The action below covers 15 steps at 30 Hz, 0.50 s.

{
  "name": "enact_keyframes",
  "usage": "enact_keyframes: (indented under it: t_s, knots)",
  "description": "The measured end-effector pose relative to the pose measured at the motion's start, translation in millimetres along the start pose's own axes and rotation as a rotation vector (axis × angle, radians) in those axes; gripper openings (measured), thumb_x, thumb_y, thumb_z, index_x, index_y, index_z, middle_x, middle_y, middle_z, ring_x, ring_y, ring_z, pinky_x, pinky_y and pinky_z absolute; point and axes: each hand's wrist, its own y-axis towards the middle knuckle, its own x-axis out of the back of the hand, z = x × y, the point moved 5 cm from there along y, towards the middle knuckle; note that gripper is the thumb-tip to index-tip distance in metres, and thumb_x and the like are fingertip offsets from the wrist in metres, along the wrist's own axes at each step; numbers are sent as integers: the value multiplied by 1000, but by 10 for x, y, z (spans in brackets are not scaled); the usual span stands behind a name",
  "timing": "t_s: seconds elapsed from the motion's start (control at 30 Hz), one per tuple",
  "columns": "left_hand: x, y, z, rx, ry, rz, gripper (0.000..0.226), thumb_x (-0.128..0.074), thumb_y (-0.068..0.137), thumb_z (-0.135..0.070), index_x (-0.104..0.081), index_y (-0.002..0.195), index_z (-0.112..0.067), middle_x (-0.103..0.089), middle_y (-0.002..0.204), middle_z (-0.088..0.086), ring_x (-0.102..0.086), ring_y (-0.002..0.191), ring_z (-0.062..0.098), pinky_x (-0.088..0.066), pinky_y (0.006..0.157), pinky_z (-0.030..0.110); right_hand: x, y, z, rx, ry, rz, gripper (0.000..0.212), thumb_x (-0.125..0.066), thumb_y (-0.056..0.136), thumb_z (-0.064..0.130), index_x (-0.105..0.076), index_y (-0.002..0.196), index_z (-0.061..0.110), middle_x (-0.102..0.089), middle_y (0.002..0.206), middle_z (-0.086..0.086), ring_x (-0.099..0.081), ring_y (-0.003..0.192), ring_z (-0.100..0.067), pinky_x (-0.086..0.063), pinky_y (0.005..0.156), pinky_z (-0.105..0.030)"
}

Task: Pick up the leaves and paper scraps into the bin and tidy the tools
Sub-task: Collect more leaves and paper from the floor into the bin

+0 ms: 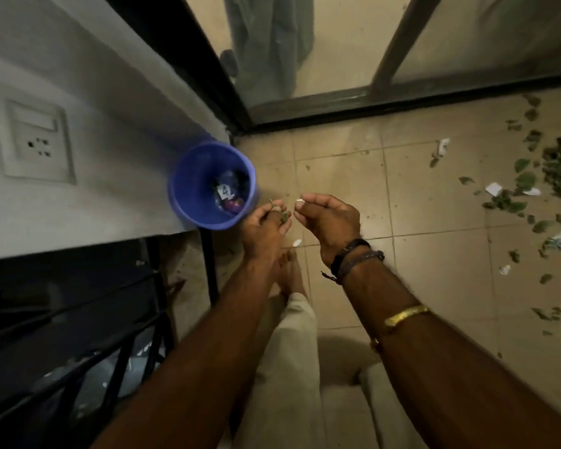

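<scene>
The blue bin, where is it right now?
In the head view the blue bin stands on the floor left of centre, against the white wall, with the left hand holding leaves right beside its rim.

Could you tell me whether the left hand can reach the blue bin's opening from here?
Probably yes: the left hand, holding leaves, is at the rim of the open blue bin, with nothing between; the right hand, pinching a paper scrap, is beside it.
</scene>
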Motion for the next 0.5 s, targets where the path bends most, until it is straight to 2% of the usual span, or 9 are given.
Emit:
enact_keyframes:
  t_s: [0.13, 0.23, 0.27, 0.33, 0.4, 0.47, 0.5]
  knots:
    - [406, 441, -494, -3, -32, -110, 24, -55, 99, -7, -66, 120, -5, -72, 111, 13, -72, 99, 25, -60, 84, 33, -791, 267, -114, 62, -264, 54, 23, -77, 75, -6, -79, 86, 14, -77, 85, -10, -74, 86, -27, -61, 85, -42]
    - [638, 788, -773, -14, 93, -199, 19, -55, 99, -10, -69, 112, -11, -70, 102, 6, -68, 93, 24, -55, 69, 27, -1238, 462, -142, 107, -427, 87, 36, -73, 73, -10, -78, 101, 12, -77, 99, -5, -73, 92, -23, -61, 86, -37]
    - [684, 872, -849, -26, 183, -215, 20, -53, 99, -10, -67, 113, -11, -68, 103, 5, -65, 95, 25, -51, 71, 26, -1345, 502, -135, 110, -480, 103, 42, -69, 74, -12, -77, 106, 13, -76, 102, -2, -72, 90, -20, -61, 83, -33]
    - [764, 1007, -953, -40, 283, -256, 29, -51, 100, -8, -60, 127, -5, -62, 121, 11, -59, 110, 28, -45, 83, 28, -1459, 552, -102, 103, -540, 117, 47, -64, 77, -13, -76, 111, 18, -72, 104, 4, -68, 84, -12, -60, 74, -25]
    - [778, 1061, -1004, -42, 334, -284, 40, -51, 101, -11, -51, 140, -4, -54, 137, 11, -52, 124, 27, -41, 92, 27, -1436, 591, -54, 104, -508, 98, 45, -65, 79, -11, -76, 109, 21, -72, 107, 5, -69, 91, -14, -61, 79, -30]
    - [691, 1043, -1026, -68, 362, -256, 36, -55, 99, -16, -58, 134, -11, -58, 131, 6, -54, 126, 26, -45, 98, 31, -1305, 554, 35, 108, -423, 74, 38, -66, 81, -9, -76, 106, 18, -75, 105, 0, -71, 95, -19, -61, 85, -38]
    - [621, 1019, -1020, -73, 347, -230, 25, -57, 98, -18, -66, 121, -17, -64, 119, 3, -60, 119, 28, -50, 97, 37, -1206, 516, 83, 102, -369, 60, 32, -66, 83, -7, -76, 104, 15, -76, 102, -2, -72, 93, -20, -61, 84, -39]
